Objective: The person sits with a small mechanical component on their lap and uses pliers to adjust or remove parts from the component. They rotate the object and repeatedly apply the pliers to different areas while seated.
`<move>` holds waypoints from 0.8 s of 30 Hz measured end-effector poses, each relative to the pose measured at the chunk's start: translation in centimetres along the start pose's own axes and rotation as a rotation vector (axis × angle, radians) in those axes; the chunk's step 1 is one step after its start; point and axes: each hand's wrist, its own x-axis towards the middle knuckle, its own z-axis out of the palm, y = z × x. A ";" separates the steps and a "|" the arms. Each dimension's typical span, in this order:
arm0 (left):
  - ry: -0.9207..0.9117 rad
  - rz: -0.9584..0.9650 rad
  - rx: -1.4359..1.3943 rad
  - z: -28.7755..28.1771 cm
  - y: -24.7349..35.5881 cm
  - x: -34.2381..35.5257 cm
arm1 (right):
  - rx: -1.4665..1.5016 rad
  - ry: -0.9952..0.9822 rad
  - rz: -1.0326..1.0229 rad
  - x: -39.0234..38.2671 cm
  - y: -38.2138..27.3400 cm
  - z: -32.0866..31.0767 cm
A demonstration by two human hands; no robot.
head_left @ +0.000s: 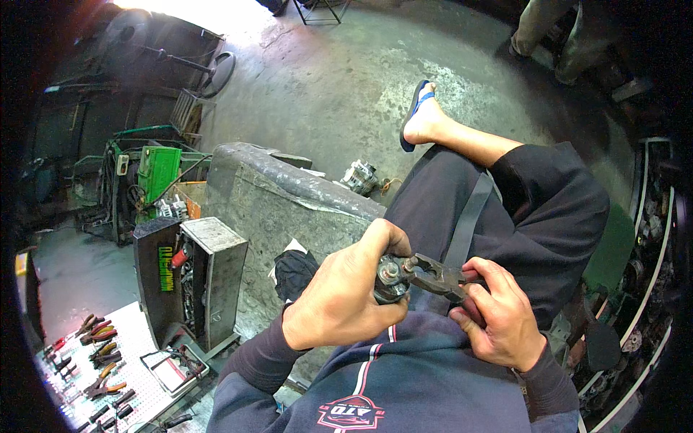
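Dark round metal part (pixel 390 283) sits in the left hand (pixel 350 289); the right hand (pixel 499 314) holds dark steel pliers (pixel 439 280) at its stud (pixel 409 264), best kept steady and straight.

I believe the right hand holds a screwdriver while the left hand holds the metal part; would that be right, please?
Not quite: the head view shows the right hand holding pliers, not a screwdriver; the left hand does hold the metal part.

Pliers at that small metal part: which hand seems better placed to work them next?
Probably the right hand: it holds the pliers by the handle end, tips at the metal part. The left hand grips that part, so seems better suited to steadying it.
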 end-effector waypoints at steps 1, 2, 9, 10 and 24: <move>0.000 0.002 0.010 0.1 0.0 0.0 | -0.006 0.004 -0.002 0.0 0.0 0.0; -0.001 0.011 0.024 0.1 0.0 0.0 | -0.013 0.008 -0.004 0.0 0.0 0.0; -0.062 0.039 0.036 0.2 -0.1 0.0 | -0.020 -0.007 -0.012 -0.5 1.1 0.7; -0.070 0.069 0.029 0.2 -0.3 0.1 | -0.004 0.007 -0.038 -0.5 1.5 0.9; -0.448 -0.017 -0.396 -1.6 -2.3 2.0 | 0.104 0.045 -0.223 0.2 4.0 1.4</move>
